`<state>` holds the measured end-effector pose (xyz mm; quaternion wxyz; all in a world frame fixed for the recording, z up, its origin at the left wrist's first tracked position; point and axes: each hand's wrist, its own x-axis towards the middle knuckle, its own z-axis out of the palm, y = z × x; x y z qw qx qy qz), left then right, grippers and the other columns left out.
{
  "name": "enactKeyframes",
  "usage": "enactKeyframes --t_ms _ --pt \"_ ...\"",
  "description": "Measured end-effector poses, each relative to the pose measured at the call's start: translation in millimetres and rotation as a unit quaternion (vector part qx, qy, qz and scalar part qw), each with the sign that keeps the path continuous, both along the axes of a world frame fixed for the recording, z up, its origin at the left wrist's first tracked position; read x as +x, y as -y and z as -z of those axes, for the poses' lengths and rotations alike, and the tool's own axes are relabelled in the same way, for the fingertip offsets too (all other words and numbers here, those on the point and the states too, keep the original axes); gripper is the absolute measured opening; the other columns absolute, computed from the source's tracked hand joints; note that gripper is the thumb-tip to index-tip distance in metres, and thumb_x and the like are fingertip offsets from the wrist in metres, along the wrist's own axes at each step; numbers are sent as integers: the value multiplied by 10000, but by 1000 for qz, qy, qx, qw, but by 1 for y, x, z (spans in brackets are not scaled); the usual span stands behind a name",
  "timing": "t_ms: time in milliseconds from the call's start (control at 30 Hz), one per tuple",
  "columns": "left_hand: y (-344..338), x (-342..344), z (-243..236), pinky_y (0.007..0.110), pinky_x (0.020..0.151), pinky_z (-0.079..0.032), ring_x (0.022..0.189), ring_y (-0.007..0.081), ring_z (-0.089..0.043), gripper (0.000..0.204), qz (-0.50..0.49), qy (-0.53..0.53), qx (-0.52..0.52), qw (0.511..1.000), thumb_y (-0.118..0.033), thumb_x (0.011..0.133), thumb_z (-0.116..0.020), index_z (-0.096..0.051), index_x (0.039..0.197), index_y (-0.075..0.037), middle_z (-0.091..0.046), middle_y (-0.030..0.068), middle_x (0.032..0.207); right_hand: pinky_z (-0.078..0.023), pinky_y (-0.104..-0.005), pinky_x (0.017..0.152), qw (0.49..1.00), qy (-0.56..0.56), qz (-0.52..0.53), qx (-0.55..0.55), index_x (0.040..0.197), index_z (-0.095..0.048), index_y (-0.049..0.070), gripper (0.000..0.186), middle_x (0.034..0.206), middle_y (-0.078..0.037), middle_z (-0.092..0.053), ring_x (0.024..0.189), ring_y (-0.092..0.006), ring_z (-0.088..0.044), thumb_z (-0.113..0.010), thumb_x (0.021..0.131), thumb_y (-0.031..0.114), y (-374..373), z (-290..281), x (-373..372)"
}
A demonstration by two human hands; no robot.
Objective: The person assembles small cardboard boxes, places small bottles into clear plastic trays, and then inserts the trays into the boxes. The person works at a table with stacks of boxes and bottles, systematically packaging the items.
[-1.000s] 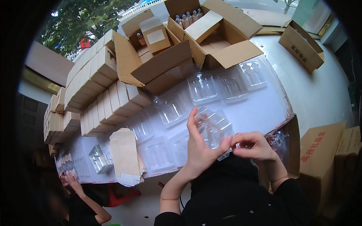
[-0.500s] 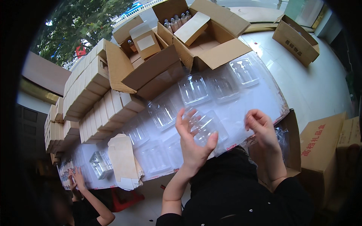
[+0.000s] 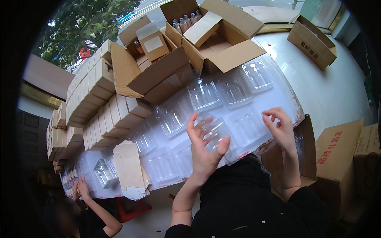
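My left hand [image 3: 204, 152] is closed around a clear plastic blister tray [image 3: 218, 133], perhaps a few nested together, above the table's near edge. My right hand [image 3: 282, 129] is open beside another clear tray [image 3: 248, 126] lying on the white tabletop, thumb and fingers apart with nothing between them. Several more clear trays with moulded hollows lie along the table, among them a tray [image 3: 204, 95] and a tray [image 3: 257, 76] farther back, and a tray [image 3: 162, 164] toward the left.
Open cardboard boxes [image 3: 162, 75] stand at the back, one with several bottles [image 3: 186, 23]. Stacked pale boxes [image 3: 91, 87] fill the left, near flattened cartons [image 3: 129, 164]. A co-worker's hands [image 3: 81, 188] are at the far left end. More cartons [image 3: 337, 158] stand at right.
My right hand has moved slightly right and up, and its fingers have spread. A clear tray now lies on the table between my hands. My left hand has barely shifted.
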<state>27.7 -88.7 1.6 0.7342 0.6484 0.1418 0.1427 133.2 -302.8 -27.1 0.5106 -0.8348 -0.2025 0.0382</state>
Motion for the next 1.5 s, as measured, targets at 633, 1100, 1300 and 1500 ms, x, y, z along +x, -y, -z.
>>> enactKeyframes --t_ms 633,1100,1300,1500 --pt "27 4 5 424 967 -418 1152 317 -484 1021 24 41 177 983 -303 670 -802 -148 1414 -56 -395 228 1288 -426 -163 637 861 -395 -202 249 861 -631 9 93 882 -44 -650 781 -41 -570 -701 822 55 -10 -27 -37" --pt "17 5 0 340 750 -472 933 235 -520 1062 -20 12 200 980 -337 612 -834 -199 1400 -13 -441 189 1176 -423 -207 653 923 -289 49 248 1267 -501 -36 361 755 38 -485 670 -61 -472 -473 966 161 75 5 44" --pt "20 8 -1 314 711 -445 887 195 -481 1031 -13 -23 208 978 -355 642 -807 -198 1410 -34 -425 156 1128 -366 -180 580 947 -265 104 147 1258 -495 -84 383 708 42 -440 633 -31 -416 -438 961 152 74 13 56" --pt "21 8 -1 318 741 -454 926 199 -481 1012 -9 -30 212 977 -324 669 -794 -177 1418 -36 -416 166 1161 -378 -194 588 960 -239 139 53 1110 -643 -14 285 749 39 -509 619 -57 -442 -491 936 153 86 11 73"
